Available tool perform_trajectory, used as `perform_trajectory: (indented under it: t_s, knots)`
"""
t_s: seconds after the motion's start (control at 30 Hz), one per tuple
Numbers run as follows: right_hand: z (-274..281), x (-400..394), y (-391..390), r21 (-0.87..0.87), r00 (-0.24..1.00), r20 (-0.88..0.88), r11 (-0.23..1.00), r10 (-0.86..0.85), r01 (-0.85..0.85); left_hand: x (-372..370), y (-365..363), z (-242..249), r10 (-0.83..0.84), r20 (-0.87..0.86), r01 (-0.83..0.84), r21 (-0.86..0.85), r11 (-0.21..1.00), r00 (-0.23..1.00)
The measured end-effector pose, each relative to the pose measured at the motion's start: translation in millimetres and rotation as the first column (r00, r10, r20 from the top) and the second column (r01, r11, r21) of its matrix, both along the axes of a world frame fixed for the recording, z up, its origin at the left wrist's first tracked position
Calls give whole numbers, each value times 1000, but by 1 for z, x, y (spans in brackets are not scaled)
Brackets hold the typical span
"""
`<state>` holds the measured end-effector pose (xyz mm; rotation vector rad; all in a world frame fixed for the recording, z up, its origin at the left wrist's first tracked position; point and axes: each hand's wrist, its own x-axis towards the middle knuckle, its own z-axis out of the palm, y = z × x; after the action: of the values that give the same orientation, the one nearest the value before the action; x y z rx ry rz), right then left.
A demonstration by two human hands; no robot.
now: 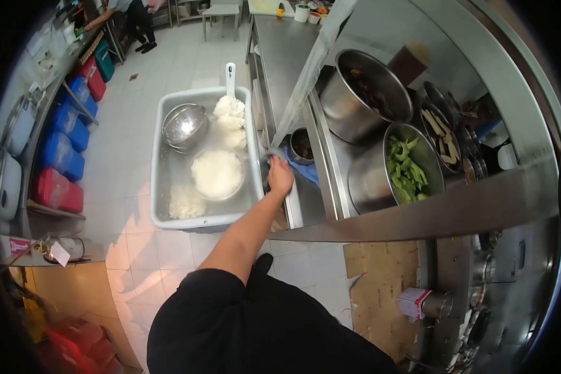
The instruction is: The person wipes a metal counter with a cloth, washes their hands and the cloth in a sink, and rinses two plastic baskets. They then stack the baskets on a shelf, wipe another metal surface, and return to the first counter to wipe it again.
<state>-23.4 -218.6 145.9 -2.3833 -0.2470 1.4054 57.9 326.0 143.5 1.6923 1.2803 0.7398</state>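
Observation:
My left hand [280, 176] reaches forward to the narrow gap between a large plastic tub [157, 156] and the steel counter. Its fingers are closed around a small greyish thing [274, 153] that I cannot make out. Inside the tub are a mound of white rice [217, 172], looser rice along the sides, and a round metal strainer or bowl [185, 126]. A white-handled scoop [230, 78] stands in the rice at the far corner. Just right of my hand are a blue cloth [305, 172] and a small dark pot [301, 143]. My right hand is out of view.
On the right shelf stand a tall steel pot [343, 103] with dark contents and another pot [364, 177] holding green leaves [406, 168]. Blue bins [64, 159] and red bins [57, 190] line the left. A person [137, 22] stands at the far left.

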Motion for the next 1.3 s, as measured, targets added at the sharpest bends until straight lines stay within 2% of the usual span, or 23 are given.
perform_trajectory:
  t_s: [0.17, 0.23, 0.3, 0.37, 0.43, 0.53, 0.6, 0.63, 0.67, 0.7, 0.77, 0.8, 0.87, 0.9, 0.93, 1.0, 1.03, 1.07, 1.13, 1.17, 1.2, 1.27, 1.3]
  knots:
    - [9, 12, 35, -80, 987, -100, 988, 123, -131, -13, -13, -2, -77, -39, 78, 36, 996, 996]
    - [6, 29, 56, -85, 991, 62, 990, 122, -117, -38, -33, 20, -196, -90, 180, -162, 970, 976]
    - [6, 48, 94, 123, 996, 65, 990, 63, -70, -61, -63, -2, -259, -108, 238, -176, 955, 960]
    - [5, 70, 129, 216, 986, 103, 965, 129, -149, -101, -87, 47, -294, 10, 252, -546, 799, 956]
    - [25, 78, 170, 314, 969, 168, 921, 183, -229, -135, -99, 32, -587, 105, 491, -676, 550, 803]
    - [60, 87, 210, 281, 943, 179, 904, 281, -322, -179, -120, 52, -660, 130, 564, -654, 504, 740]
    - [68, 91, 225, 302, 943, -169, 926, 287, -228, -169, -124, 47, -679, 161, 578, -682, 448, 716]
    - [75, 86, 230, 301, 943, -164, 925, 289, -231, -163, -124, 45, -694, 183, 584, -707, 399, 696]
    - [93, 75, 240, 371, 947, -289, 928, 142, -26, -156, -128, 49, -692, 188, 587, -703, 401, 697]
    - [102, 68, 245, 411, 909, -417, 894, 7, 181, -146, -134, 59, -652, 350, 608, -763, 218, 672]
    - [97, 63, 248, 430, 945, -323, 897, 51, 98, -125, -143, 79, -473, 633, 640, -749, -173, 613]
    - [94, 64, 246, 443, 968, -236, 896, 88, 27, -113, -153, 77, -473, 634, 643, -747, -168, 612]
    - [70, 80, 229, 598, 984, -176, 794, -2, 109, -88, -175, 69, -658, 558, 701, -711, -64, 506]
    - [66, 97, 219, 606, 998, 25, 795, -66, 37, -80, -189, 78, -667, 430, 631, -772, 77, 608]
    - [64, 115, 207, 598, 966, 226, 801, -127, -35, -79, -194, 85, -669, 430, 634, -769, 80, 606]
    - [88, 141, 198, 637, 877, 199, 738, -437, 223, -76, -200, 90, -781, 473, 893, -384, 234, 407]
    - [99, 154, 193, 684, 858, 130, 671, -498, 286, -76, -201, 89, -814, 387, 896, -281, 343, 433]
    - [105, 165, 186, 721, 831, 54, 597, -553, 351, -74, -202, 93, -817, 381, 896, -281, 343, 433]
    - [105, 187, 172, 740, 803, -35, 524, -596, 421, -65, -201, 105, -827, 131, 811, -331, 483, 546]
    - [103, 196, 166, 748, 768, -119, 452, -629, 486, -55, -211, 93, -753, 153, 766, -212, 607, 639]
    - [98, 203, 160, 754, 766, -124, 441, -631, 486, -39, -214, 87, -758, 147, 769, -203, 606, 636]
    - [90, 212, 147, 538, 520, -656, 144, -547, 831, -4, -213, 76, -731, 154, 746, -194, 638, 665]
    - [93, 209, 144, 543, 520, -660, 134, -542, 829, 17, -214, 67, -736, 148, 749, -183, 636, 661]
